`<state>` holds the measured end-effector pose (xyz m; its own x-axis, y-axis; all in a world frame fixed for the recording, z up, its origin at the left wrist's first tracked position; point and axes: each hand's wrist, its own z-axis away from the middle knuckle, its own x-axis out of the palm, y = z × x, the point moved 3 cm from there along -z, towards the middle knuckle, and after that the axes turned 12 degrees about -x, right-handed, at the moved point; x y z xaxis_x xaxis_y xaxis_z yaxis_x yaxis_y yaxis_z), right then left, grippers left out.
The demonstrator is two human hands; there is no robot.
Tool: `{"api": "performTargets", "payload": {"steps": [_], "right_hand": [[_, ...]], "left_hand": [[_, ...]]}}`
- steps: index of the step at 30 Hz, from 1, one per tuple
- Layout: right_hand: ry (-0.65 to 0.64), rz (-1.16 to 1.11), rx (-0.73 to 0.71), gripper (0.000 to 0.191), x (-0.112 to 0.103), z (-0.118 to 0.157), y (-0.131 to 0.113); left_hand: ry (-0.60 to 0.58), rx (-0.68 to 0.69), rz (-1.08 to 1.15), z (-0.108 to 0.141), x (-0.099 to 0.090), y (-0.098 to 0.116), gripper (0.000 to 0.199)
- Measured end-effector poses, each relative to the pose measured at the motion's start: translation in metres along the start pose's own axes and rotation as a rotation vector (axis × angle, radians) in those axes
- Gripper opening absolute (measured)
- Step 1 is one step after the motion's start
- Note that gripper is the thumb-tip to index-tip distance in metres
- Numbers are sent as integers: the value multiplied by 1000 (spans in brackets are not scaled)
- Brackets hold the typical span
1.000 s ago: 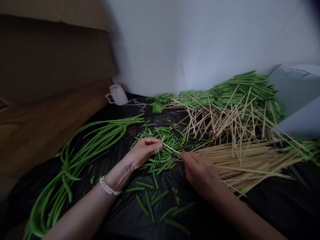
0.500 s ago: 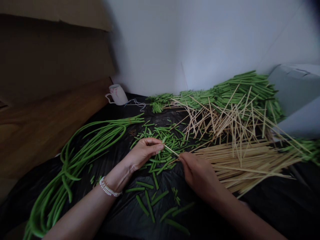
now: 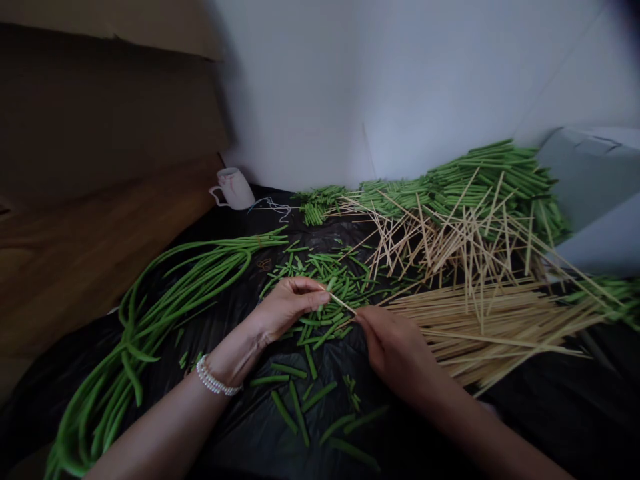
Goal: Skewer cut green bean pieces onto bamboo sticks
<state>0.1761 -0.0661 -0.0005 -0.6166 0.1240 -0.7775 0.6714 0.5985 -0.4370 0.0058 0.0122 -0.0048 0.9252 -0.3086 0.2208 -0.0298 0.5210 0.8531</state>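
My left hand (image 3: pixel 296 300), with a pearl bracelet on its wrist, is closed in a pinch on a short piece of green long bean (image 3: pixel 331 283). A thin bamboo skewer (image 3: pixel 343 304) spans the gap between both hands, its far end at the left fingertips. My right hand (image 3: pixel 395 340) is closed around the other end of this skewer. Whether the skewer's tip is inside the bean is hidden by the fingers. Beneath the hands lies a heap of cut bean pieces (image 3: pixel 320 327) on black plastic sheeting (image 3: pixel 240 440).
Whole long beans (image 3: pixel 150 313) lie in a bundle at left. Many loose skewers (image 3: pixel 480 327) lie at right, with more skewers crossed behind them. Bean sections (image 3: pixel 480 177) are piled along the back wall. A white mug (image 3: pixel 235 189) and a tangle of string (image 3: pixel 275 208) sit at back left.
My left fingers have shifted slightly right along the skewer, and a little less of it shows between the hands. The right hand is almost still.
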Motion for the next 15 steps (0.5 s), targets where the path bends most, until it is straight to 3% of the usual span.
{"api": "performTargets", "payload": {"steps": [5,11,15], "right_hand": [[-6,-29,1,20,1,-3,-2],[33,-8,-15,19,-1,-2,-1],[28,23,-53,21,1,-2,-4]], "left_hand": [[-85,24,-160,3,10,-4,17],[-40,61,-108,3,4,-1,15],[-77,32,-160,3,9,-5,16]]}}
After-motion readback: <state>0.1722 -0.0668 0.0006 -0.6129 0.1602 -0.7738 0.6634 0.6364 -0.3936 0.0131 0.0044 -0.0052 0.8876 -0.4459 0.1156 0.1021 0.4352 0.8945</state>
